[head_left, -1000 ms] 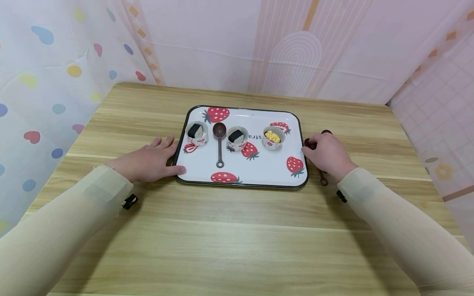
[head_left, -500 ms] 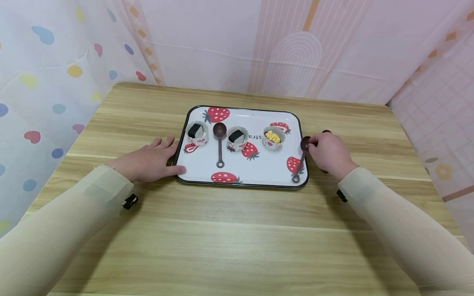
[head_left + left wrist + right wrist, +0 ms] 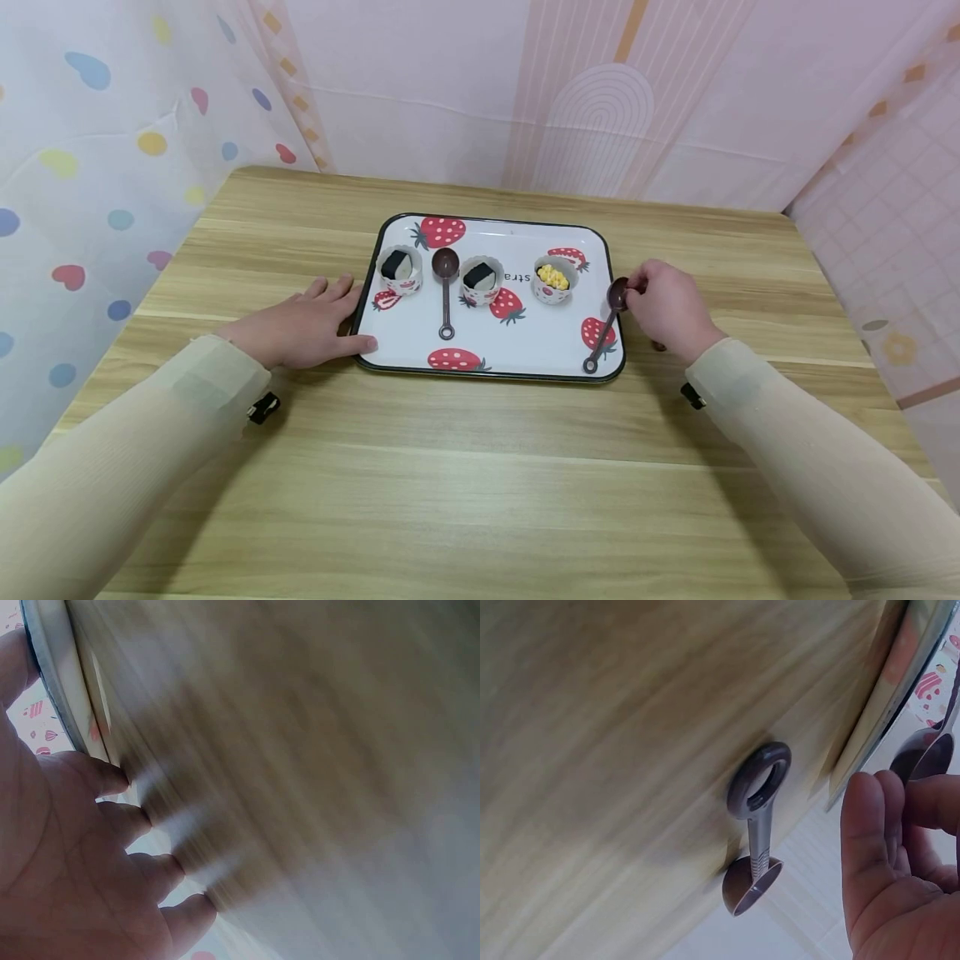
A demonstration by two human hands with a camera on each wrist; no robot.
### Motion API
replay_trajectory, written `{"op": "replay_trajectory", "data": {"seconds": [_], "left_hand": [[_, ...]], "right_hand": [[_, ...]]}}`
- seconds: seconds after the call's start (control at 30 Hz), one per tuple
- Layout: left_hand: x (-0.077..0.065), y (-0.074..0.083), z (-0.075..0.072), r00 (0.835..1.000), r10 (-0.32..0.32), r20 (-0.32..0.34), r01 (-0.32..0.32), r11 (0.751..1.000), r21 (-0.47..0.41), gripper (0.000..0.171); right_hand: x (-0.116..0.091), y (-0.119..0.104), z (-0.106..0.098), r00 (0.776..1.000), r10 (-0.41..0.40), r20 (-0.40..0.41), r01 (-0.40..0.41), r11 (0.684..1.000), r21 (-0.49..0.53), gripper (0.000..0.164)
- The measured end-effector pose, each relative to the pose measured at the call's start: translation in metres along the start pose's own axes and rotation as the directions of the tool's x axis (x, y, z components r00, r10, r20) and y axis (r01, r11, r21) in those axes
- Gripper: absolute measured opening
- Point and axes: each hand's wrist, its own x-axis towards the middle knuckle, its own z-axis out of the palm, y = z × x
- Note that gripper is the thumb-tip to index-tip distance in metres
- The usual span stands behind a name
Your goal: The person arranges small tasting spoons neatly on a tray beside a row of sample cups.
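My right hand (image 3: 670,308) pinches the bowl of a dark brown measuring spoon (image 3: 603,337) at the tray's right edge. The spoon's ringed handle slants toward the near left, over the white strawberry-print tray (image 3: 510,346). In the right wrist view, the fingertips meet at this spoon's bowl (image 3: 922,754). A second brown measuring spoon (image 3: 759,836) lies on the wooden table beside that hand, mostly hidden under it in the head view. My left hand (image 3: 300,323) rests with spread fingers at the tray's left edge, its thumb over the rim.
On the tray stand three paper cups: two with black-and-white rice balls, the left one (image 3: 400,268) and the middle one (image 3: 480,279), and one with yellow food (image 3: 553,279). Another brown measuring spoon (image 3: 446,287) lies between the left two. Printed curtains (image 3: 420,83) border the table (image 3: 450,483).
The pinched spoon's handle has come into view over the tray's right side and swung slightly further left. The right hand has shifted a little; the left hand has stayed put.
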Motion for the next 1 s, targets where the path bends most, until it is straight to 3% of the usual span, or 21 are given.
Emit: {"op": "replay_trajectory", "data": {"seconds": [0.23, 0.6, 0.8, 1.0], "left_hand": [[0.0004, 0.0005, -0.0004, 1.000, -0.011, 0.005, 0.011, 1.000, -0.003, 0.107], [0.0014, 0.0005, -0.0004, 1.000, -0.015, 0.002, 0.015, 1.000, -0.012, 0.109], [0.0016, -0.0002, -0.0001, 1.000, -0.015, 0.003, 0.015, 1.000, -0.011, 0.110], [0.0019, -0.0005, 0.0001, 1.000, -0.016, 0.000, 0.016, 1.000, -0.011, 0.110]], "right_hand": [[-0.0018, -0.0020, -0.0014, 1.000, 0.009, 0.013, -0.009, 0.998, 0.063, 0.037], [-0.0017, -0.0015, -0.0010, 0.999, -0.034, -0.007, 0.034, 0.999, 0.028, 0.026], [-0.0015, -0.0027, -0.0018, 1.000, -0.009, 0.023, 0.007, 0.999, 0.049, 0.025], [-0.0011, -0.0026, -0.0022, 0.998, -0.048, 0.051, 0.045, 0.998, 0.042, 0.025]]}}
